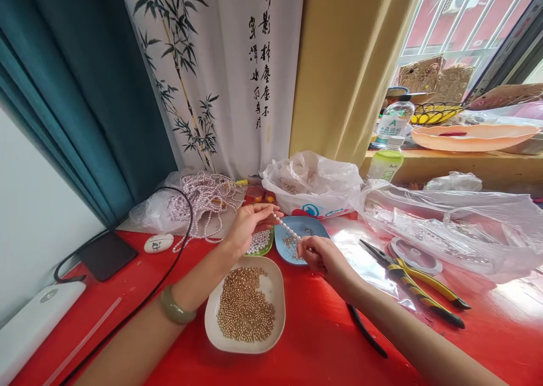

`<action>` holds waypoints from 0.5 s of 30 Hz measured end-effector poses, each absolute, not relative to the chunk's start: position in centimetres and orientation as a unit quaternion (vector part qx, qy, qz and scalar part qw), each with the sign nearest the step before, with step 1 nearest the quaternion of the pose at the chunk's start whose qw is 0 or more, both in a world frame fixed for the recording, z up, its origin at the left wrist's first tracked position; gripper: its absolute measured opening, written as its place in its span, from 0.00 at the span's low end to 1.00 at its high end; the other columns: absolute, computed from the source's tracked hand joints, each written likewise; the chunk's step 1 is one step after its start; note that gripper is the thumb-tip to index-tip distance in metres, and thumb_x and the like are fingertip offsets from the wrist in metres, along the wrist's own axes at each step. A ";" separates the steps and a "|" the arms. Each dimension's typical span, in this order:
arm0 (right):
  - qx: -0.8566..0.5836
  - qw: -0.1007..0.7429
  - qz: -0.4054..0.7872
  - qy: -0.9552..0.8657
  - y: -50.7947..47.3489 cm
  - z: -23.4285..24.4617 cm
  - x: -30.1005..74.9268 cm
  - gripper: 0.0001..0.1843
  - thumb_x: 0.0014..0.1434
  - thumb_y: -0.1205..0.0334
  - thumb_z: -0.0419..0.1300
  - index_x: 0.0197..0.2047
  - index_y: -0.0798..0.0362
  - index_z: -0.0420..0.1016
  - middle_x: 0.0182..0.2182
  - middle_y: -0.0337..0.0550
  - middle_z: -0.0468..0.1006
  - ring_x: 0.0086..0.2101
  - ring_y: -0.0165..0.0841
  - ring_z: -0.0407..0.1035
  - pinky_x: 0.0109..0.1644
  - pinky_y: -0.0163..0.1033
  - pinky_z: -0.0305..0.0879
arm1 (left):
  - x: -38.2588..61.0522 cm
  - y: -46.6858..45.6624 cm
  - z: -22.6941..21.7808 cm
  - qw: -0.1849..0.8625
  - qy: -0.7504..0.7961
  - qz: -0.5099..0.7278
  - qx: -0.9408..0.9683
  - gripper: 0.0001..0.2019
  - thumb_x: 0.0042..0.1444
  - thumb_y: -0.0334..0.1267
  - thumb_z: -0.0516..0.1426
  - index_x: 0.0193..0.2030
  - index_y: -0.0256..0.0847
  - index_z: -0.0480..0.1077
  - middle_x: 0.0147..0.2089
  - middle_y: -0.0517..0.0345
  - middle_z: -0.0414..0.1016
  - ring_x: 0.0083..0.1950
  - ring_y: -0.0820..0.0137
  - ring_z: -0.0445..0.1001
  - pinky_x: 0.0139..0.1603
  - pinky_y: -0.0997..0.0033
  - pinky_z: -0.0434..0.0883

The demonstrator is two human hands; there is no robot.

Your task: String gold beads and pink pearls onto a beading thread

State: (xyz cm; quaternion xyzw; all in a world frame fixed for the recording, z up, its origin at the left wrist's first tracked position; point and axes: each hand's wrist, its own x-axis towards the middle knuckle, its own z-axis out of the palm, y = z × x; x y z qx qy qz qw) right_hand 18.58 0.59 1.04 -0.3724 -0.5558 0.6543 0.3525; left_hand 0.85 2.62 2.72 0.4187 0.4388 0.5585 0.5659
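Centrally, the left hand (250,223) and right hand (318,254) pinch a beaded strand (291,229) between them, above a blue dish (304,222) of small metallic bits (292,246) too fine to identify. At seven o'clock from it, a white dish (268,287) holds gold beads (245,308); toward nine, a green dish (270,247) of pearly beads (259,241) is partly hidden. Red counter (314,335) lies beneath; a bamboo-print curtain (231,64) hangs at eleven.

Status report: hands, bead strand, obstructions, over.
Left hand and right hand pinching pale bead strand. Strand stretched between them, above blue tray. No obstruction seen between them; black cable off left, pliers off right.
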 end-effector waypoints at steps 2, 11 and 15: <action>-0.375 0.355 0.651 -0.557 0.5 1.1 18.6 0.10 0.45 0.65 0.46 0.16 0.54 0.61 0.11 0.29 0.44 0.16 0.25 0.36 0.20 0.35 0.33 | 0.9 2.5 2.7 0.568 0.436 0.557 0.422 0.05 0.51 0.31 0.56 0.33 0.34 0.73 0.32 0.51 0.78 0.27 0.75 0.75 0.23 0.84 0.68; -0.368 0.363 0.656 -0.550 0.6 0.4 18.3 0.08 0.42 0.65 0.46 0.18 0.53 0.63 0.11 0.31 0.55 0.15 0.25 0.45 0.19 0.33 0.39 | 1.3 2.4 2.8 0.564 0.442 0.549 0.430 0.05 0.50 0.32 0.57 0.33 0.35 0.73 0.31 0.52 0.78 0.27 0.75 0.75 0.22 0.85 0.66; -0.375 0.369 0.652 -0.546 0.5 0.7 18.4 0.10 0.46 0.63 0.47 0.19 0.54 0.64 0.12 0.28 0.44 0.16 0.24 0.36 0.19 0.34 0.33 | 1.3 2.3 2.8 0.565 0.444 0.546 0.430 0.05 0.51 0.32 0.57 0.32 0.35 0.73 0.31 0.52 0.78 0.27 0.75 0.75 0.22 0.85 0.66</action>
